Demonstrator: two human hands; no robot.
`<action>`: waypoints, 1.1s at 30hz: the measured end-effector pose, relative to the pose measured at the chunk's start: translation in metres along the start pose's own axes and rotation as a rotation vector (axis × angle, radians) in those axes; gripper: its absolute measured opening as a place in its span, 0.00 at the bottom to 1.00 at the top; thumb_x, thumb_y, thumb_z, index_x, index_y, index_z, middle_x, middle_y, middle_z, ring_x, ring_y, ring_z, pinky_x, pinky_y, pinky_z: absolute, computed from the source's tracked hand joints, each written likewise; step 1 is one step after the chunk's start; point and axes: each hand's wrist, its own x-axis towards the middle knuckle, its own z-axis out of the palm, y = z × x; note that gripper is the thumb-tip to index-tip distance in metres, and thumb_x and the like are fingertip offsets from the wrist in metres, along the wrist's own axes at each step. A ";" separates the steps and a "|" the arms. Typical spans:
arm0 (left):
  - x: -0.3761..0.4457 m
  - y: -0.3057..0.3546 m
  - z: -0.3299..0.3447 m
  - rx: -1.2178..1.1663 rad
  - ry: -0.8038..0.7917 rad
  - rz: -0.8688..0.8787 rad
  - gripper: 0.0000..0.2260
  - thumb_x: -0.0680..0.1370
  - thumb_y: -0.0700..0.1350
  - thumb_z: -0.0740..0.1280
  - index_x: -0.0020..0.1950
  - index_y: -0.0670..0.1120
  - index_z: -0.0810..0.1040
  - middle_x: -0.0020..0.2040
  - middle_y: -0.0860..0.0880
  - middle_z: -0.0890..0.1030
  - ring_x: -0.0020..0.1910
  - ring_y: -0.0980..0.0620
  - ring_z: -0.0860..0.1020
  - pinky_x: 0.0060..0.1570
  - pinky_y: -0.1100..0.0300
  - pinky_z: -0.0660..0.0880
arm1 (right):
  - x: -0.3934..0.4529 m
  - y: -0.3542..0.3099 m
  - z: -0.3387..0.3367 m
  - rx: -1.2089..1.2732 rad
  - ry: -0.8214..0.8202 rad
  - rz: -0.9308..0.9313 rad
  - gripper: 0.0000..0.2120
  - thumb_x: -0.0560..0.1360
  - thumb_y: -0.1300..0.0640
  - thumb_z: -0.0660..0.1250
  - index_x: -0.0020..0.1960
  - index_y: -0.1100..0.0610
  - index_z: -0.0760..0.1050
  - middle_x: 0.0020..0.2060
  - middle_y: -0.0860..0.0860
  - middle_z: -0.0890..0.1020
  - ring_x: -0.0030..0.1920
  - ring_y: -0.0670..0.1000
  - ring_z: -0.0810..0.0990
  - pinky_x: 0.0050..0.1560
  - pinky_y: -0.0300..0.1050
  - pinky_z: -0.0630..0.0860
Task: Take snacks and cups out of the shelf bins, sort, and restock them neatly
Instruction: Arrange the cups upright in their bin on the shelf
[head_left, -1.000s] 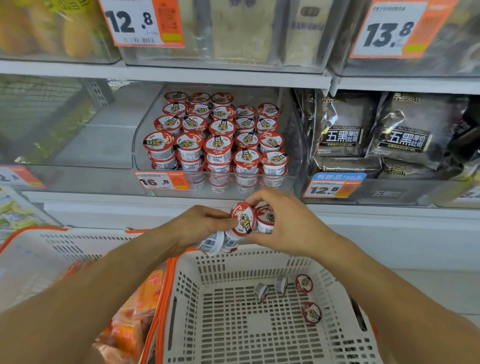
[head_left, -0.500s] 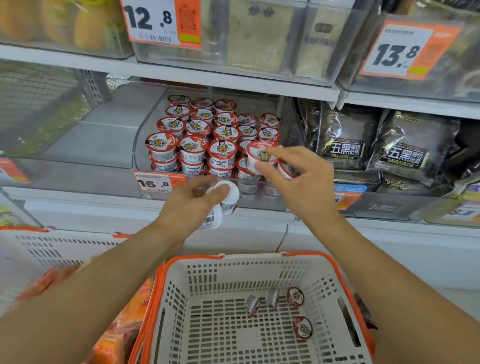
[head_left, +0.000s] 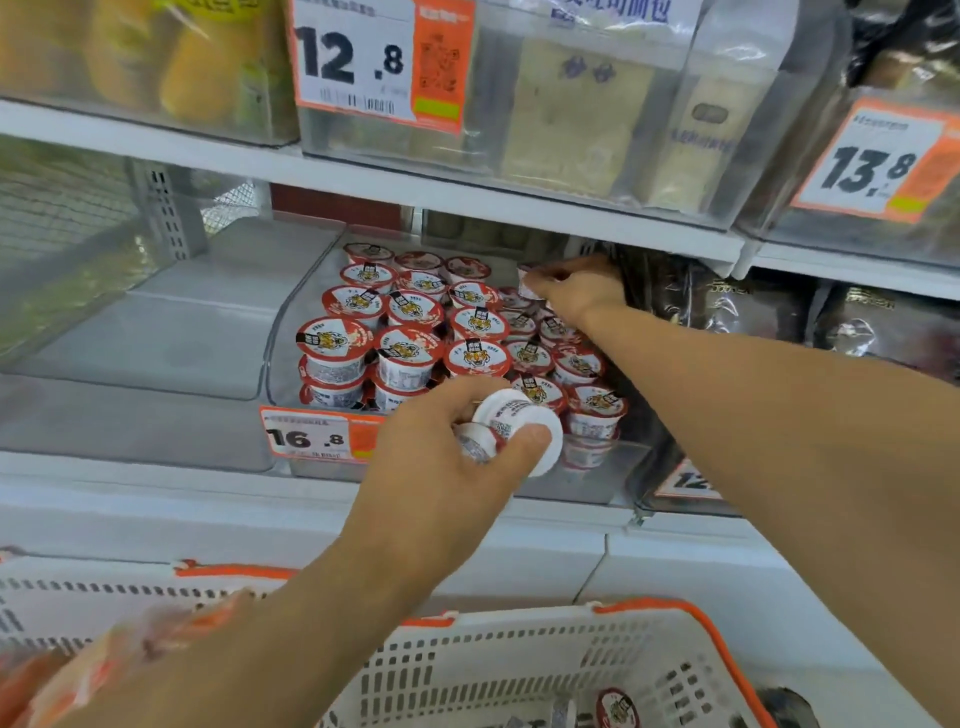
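The right hand (head_left: 574, 288) pinches a cup (head_left: 531, 274) at the bin's (head_left: 291, 332) far right corner, while the left hand (head_left: 441, 467) holds two cups (head_left: 511, 426) on their sides near the bin's front, bases facing away from the shelf.

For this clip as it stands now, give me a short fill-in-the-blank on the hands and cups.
1. The right hand sets a cup at the ____ of the clear bin.
2. The left hand grips ____ cups.
3. The price tag on the bin reads ____.

Missing: back; two; 16.8
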 end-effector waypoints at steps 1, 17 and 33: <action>-0.001 -0.002 -0.001 -0.004 -0.010 -0.001 0.11 0.73 0.52 0.75 0.54 0.58 0.80 0.46 0.62 0.82 0.46 0.68 0.78 0.39 0.78 0.72 | 0.003 0.001 0.003 -0.027 -0.028 -0.006 0.23 0.76 0.38 0.69 0.62 0.54 0.82 0.60 0.54 0.83 0.58 0.55 0.81 0.59 0.44 0.78; -0.006 -0.014 0.013 0.111 -0.054 0.008 0.10 0.73 0.59 0.72 0.51 0.59 0.78 0.43 0.62 0.81 0.45 0.67 0.77 0.42 0.71 0.75 | 0.011 0.002 -0.007 -0.318 -0.084 -0.093 0.15 0.73 0.48 0.76 0.53 0.56 0.78 0.53 0.53 0.82 0.52 0.54 0.80 0.50 0.41 0.73; 0.000 -0.016 0.017 0.092 -0.069 0.012 0.12 0.74 0.60 0.71 0.52 0.57 0.77 0.45 0.63 0.80 0.46 0.63 0.77 0.46 0.60 0.78 | 0.014 0.017 -0.016 -0.447 -0.018 -0.164 0.09 0.73 0.57 0.76 0.50 0.53 0.79 0.52 0.53 0.83 0.44 0.49 0.77 0.44 0.39 0.72</action>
